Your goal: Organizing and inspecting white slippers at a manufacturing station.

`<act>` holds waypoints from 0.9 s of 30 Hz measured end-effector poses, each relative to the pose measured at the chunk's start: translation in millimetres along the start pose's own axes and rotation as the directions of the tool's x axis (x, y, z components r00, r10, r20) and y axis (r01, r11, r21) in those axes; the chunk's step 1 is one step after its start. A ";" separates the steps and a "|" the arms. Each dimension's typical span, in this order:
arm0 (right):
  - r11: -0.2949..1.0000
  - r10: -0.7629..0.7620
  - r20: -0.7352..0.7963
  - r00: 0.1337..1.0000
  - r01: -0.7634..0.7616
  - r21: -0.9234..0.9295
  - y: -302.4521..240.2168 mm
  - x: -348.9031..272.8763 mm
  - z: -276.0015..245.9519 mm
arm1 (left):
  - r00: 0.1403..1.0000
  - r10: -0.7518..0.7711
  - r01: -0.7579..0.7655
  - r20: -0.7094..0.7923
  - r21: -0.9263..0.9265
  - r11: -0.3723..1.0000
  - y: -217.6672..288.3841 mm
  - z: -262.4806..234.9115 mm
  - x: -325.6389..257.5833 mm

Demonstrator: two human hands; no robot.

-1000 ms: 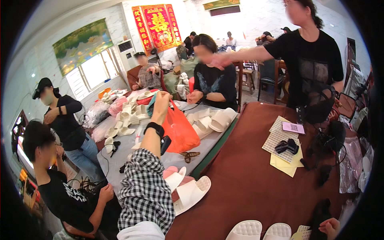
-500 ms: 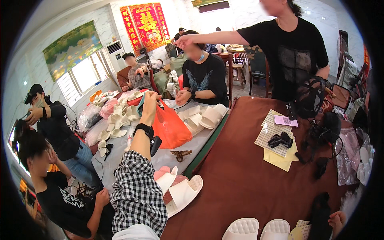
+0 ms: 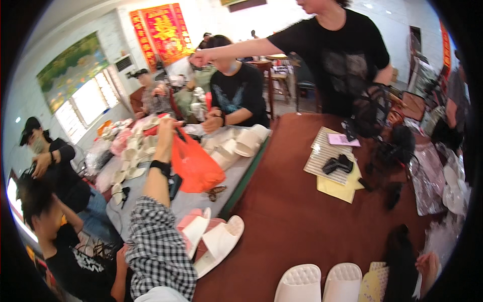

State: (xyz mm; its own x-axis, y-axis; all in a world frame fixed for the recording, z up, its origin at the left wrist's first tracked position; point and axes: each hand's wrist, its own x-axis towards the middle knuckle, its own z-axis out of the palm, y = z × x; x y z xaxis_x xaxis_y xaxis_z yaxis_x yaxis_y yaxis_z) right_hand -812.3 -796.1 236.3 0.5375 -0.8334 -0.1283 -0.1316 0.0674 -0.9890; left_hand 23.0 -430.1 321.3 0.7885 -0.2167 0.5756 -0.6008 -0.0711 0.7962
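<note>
My left hand (image 3: 165, 130), in a black-and-white checked sleeve (image 3: 158, 236) with a black wristband, reaches over the far left table. Its closed fingers hold the top of an orange-red plastic bag (image 3: 198, 166), which hangs just right of the wrist. The bag's contents are hidden. Beside its lower edge lies a brown hair claw clip (image 3: 216, 193). Nearer to me, below the bag, sits a pair of white slippers (image 3: 221, 245) with pink showing next to them. My right hand does not show; a blurred hand (image 3: 429, 267) at the lower right seems to be another person's.
Cream slippers (image 3: 231, 148) and plastic-wrapped bundles crowd the grey table (image 3: 136, 199). On the brown cloth (image 3: 282, 201) lie label sheets (image 3: 327, 156), a phone (image 3: 344, 140), a black bow-like item and more white slippers (image 3: 298, 284). A standing person's arm (image 3: 239, 52) stretches across the far side; others sit around.
The view has swung, so the scene sits further left. My left hand still holds the bag, whose lower edge now sits closer to the claw clip. The lower-right hand has shifted slightly.
</note>
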 end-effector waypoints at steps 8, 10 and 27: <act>0.997 0.052 -0.005 0.999 -0.053 -0.059 -15.3 -9.6 -13.7 | 0.981 -0.190 0.185 -0.036 -0.105 0.977 32.1 13.7 -11.9; 0.996 0.055 -0.015 0.998 -0.056 -0.065 -13.0 -11.4 -15.5 | 0.980 -0.192 0.187 -0.045 -0.095 0.978 35.1 12.4 -13.3; 0.990 0.061 0.110 0.992 -0.074 0.122 28.3 -6.3 -70.0 | 0.986 -0.168 0.168 -0.008 -0.027 0.985 31.6 26.0 -15.1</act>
State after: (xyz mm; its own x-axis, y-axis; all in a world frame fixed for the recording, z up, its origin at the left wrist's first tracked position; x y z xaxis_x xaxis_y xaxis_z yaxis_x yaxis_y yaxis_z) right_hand -877.8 -827.3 214.2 0.6170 -0.7623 -0.1955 -0.0686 0.1955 -0.9783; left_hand -11.3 -454.5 332.9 0.8794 -0.1934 0.4350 -0.4560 -0.0802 0.8863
